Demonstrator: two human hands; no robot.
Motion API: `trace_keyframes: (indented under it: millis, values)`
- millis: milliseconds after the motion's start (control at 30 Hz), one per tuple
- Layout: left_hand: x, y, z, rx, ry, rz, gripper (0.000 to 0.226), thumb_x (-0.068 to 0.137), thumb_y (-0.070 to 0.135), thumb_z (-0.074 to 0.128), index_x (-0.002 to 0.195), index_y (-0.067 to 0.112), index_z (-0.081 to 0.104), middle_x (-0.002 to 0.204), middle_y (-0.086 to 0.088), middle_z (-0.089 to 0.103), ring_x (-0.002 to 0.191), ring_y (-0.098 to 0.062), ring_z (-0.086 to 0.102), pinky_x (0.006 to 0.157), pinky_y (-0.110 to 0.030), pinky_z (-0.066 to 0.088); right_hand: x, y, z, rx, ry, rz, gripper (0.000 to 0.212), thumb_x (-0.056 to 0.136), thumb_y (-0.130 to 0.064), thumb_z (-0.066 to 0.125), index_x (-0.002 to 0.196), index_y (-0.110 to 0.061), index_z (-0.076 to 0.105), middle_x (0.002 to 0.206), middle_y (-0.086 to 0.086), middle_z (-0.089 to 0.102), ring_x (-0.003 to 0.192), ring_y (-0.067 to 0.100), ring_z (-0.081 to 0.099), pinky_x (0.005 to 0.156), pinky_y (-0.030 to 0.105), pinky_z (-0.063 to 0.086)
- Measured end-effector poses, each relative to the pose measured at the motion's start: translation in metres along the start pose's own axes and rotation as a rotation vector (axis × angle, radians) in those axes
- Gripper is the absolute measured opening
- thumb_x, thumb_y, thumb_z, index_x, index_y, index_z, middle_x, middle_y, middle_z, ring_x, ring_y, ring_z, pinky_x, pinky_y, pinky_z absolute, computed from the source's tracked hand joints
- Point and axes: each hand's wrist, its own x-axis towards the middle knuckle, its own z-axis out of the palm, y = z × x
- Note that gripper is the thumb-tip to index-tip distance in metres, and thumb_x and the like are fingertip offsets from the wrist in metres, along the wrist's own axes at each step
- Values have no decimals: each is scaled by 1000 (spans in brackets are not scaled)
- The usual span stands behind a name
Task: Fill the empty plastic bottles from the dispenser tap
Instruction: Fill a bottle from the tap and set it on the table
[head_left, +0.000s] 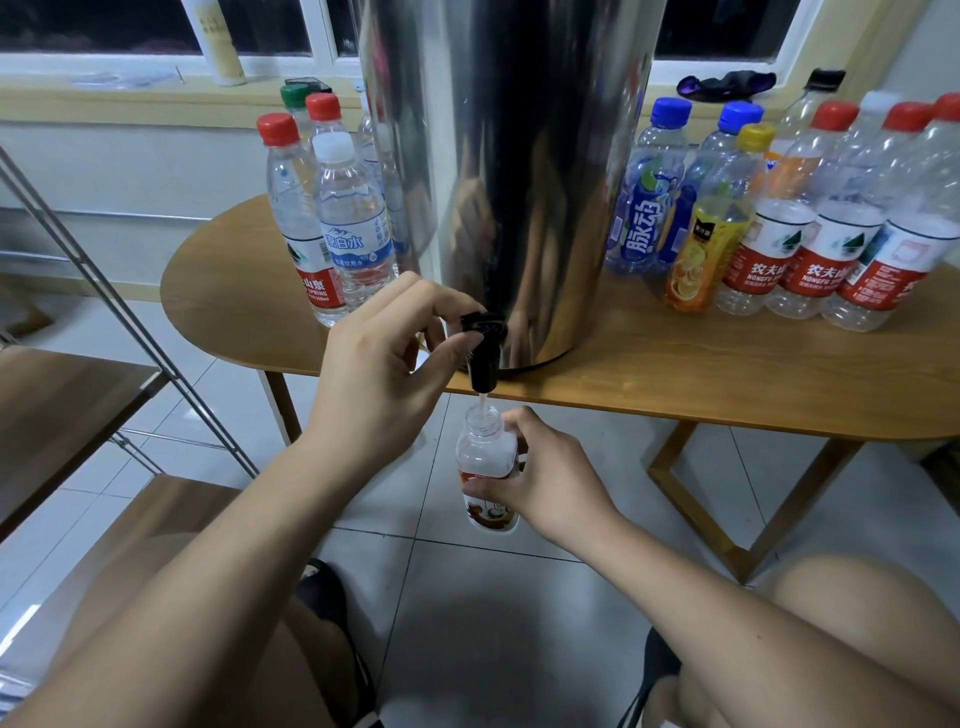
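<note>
At frame centre my left hand (379, 374) pinches the black plastic tap (483, 332) of the tall steel dispenser (509, 156) so water runs, while my right hand (550, 480) wraps the small clear uncapped bottle (485, 454), holding its mouth directly under the spout.

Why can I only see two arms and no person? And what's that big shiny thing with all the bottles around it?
The camera sits on the person's head and looks down, so you see only their own arms and knees. The shiny thing is a metal drink tank standing on a wooden table. The left hand pinches the black tap at the tank's bottom. The right hand holds a small open bottle right under it, and a thin stream seems to run in. A few capped bottles stand left of the tank, and a bigger row of bottles stands on its right.
</note>
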Motion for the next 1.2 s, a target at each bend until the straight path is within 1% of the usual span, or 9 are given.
trace_keyframes:
  millis: [200, 367, 567, 800, 1000, 1200]
  values:
    - [0, -1, 1, -2, 7, -7, 12, 97, 9, 81, 107, 12, 75, 90, 17, 58, 79, -15, 60, 71, -24, 46, 0, 1, 1, 1, 5, 0, 66, 69, -57, 95, 119, -40, 57, 112, -18, 72, 103, 10, 67, 90, 42, 59]
    - [0, -1, 2, 0, 7, -8, 12, 97, 9, 82, 106, 12, 75, 91, 17, 59, 80, -14, 60, 71, -22, 45, 1, 2, 1, 0, 2, 1, 66, 69, -58, 95, 120, -40, 56, 113, -18, 72, 103, 10, 68, 91, 42, 59]
    - [0, 0, 1, -2, 9, -9, 12, 97, 9, 82, 106, 13, 75, 91, 17, 59, 79, -15, 60, 70, -23, 45, 1, 2, 1, -9, 1, 1, 67, 69, -57, 96, 120, -41, 56, 114, -18, 72, 103, 9, 68, 91, 41, 60]
    - [0, 0, 1, 7, 9, -6, 12, 97, 9, 82, 106, 13, 75, 91, 22, 58, 80, -10, 58, 71, -18, 42, 0, 1, 1, -16, -4, -1, 68, 70, -56, 96, 122, -39, 56, 115, -18, 71, 105, 9, 67, 92, 40, 60]
    - [0, 0, 0, 6, 7, -3, 12, 97, 10, 82, 106, 13, 75, 92, 23, 57, 80, -9, 59, 71, -16, 42, 1, 0, 1, -33, -9, -2, 69, 70, -58, 95, 124, -40, 55, 120, -19, 70, 108, 10, 67, 93, 41, 60]
    - [0, 0, 0, 0, 7, -9, 11, 97, 9, 82, 105, 13, 75, 91, 23, 58, 80, -11, 58, 69, -21, 44, 1, 1, 1, -13, 8, -4, 67, 69, -57, 96, 121, -40, 56, 115, -19, 71, 105, 10, 67, 91, 41, 59]
